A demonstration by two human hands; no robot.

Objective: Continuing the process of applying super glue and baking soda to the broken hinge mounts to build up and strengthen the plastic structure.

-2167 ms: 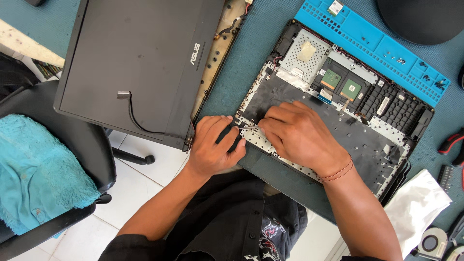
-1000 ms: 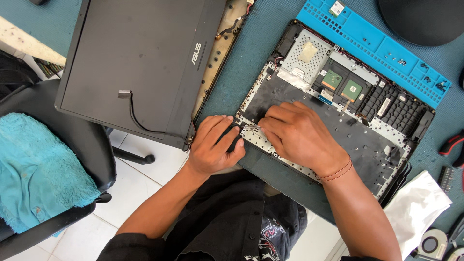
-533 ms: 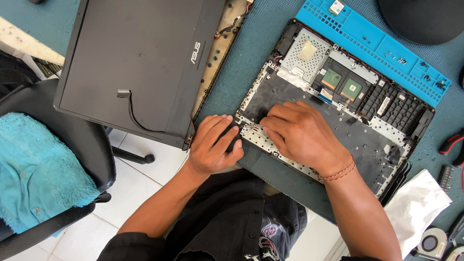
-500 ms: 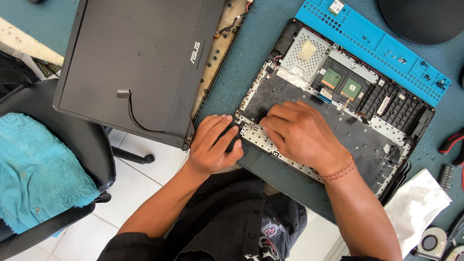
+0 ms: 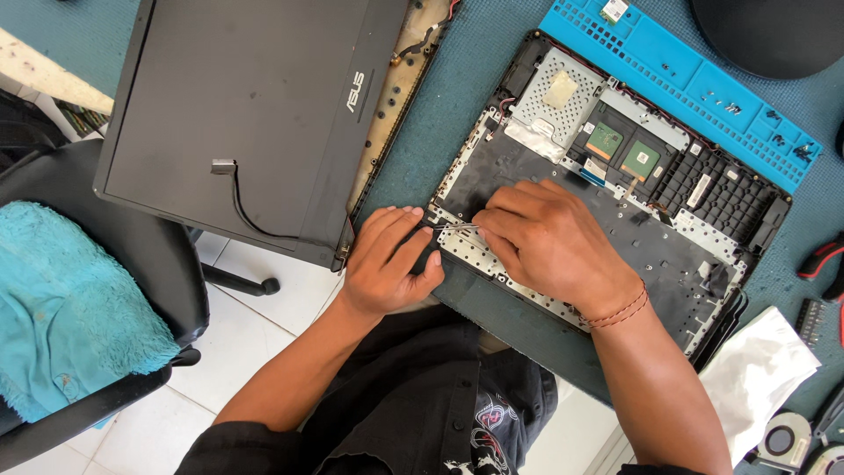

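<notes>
Teal-covered desk (image 5: 457, 105), white tiled floor (image 5: 255, 352) below its near edge. Opened laptop base (image 5: 615, 176), underside up, lying directly under both hands; dark insulating sheet over most of it, perforated silver metal plate (image 5: 549, 101) up past the right hand, with a small pale yellowish sticker on top. Two small green square circuit cards (image 5: 620, 149) just beyond the right hand's knuckles. Blue plastic screw tray (image 5: 703, 88) farther out past the base, tiny screws in its cells. Detached dark laptop lid (image 5: 255, 114) up and left of the left hand, silver logo lettering on it, thin black cable with a small grey connector lying across. White crumpled plastic bag (image 5: 760, 378) right of the right forearm. Red-handled pliers (image 5: 822, 259) and small round fans at far right edge. Black chair with turquoise towel (image 5: 70, 325) far left of the left hand.

Left hand (image 5: 387, 264) half open, fingers spread flat, fingertips pressing base's near-left corner. Right hand (image 5: 549, 246) curled narrow, fingertips pinching thin silvery wires (image 5: 457, 229) at the base's left edge, just beside left fingertips. Red string bracelet on right wrist.
</notes>
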